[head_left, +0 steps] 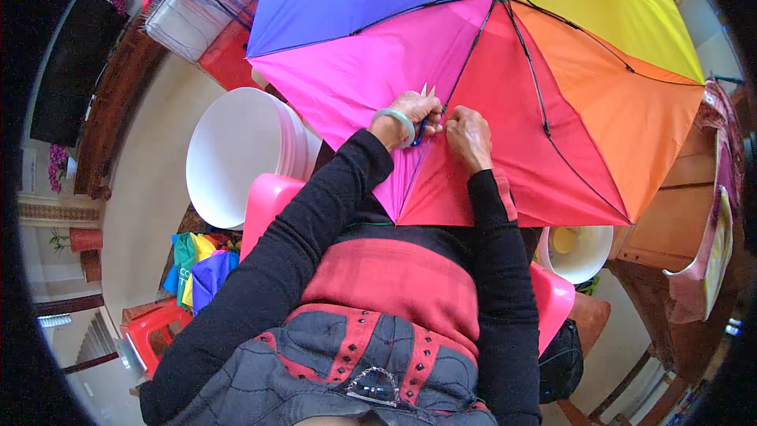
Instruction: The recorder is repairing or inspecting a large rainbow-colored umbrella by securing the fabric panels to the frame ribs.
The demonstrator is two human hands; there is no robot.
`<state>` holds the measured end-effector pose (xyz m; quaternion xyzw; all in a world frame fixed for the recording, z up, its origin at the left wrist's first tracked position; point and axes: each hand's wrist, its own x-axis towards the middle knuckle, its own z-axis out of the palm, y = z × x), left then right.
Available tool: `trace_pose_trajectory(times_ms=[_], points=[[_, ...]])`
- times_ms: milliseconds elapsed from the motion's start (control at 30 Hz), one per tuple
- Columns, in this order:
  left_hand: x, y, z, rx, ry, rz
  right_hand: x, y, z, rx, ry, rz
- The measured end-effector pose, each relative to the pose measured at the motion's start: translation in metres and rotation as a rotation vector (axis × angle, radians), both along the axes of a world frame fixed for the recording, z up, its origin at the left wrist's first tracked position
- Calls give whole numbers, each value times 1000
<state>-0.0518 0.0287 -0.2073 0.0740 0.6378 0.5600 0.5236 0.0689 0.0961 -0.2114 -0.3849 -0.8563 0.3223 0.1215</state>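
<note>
An opened rainbow umbrella [371, 71] spreads across my lap, its inner side with the black ribs facing me. In my left hand [404, 114], with a pale bangle at the wrist, is a small pair of scissors [420, 132]. Their blue handles show below the fingers, and the tips point up and away. My right hand [469, 138] is just to the right, over the red panel beside a rib. Its fingers are pinched together, and whatever lies between them is too small or hidden to make out. Both hands are close to the seam between the pink and red panels.
A large white bucket [236, 158] stands at the left, and folded colourful cloth [203, 264] lies below it. Further down is a red stool [154, 335]. A smaller white bucket [579, 252] sits at the right, partly under the umbrella. Pink chair arms [554, 300] flank me.
</note>
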Motion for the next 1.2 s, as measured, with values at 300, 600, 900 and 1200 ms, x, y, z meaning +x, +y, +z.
trace_pose_trajectory(times_ms=[300,600,900,1200], points=[[4,-1,-1,-42,153,-114,-7,-2,-4,155,31,-7],[6,1,-5,-10,164,-103,-6,2,-12,167,72,-19],[8,1,1,-26,157,-95,-3,3,-12,83,158,-38],[7,0,1,-38,139,-84,1,3,-6,-12,197,-61]])
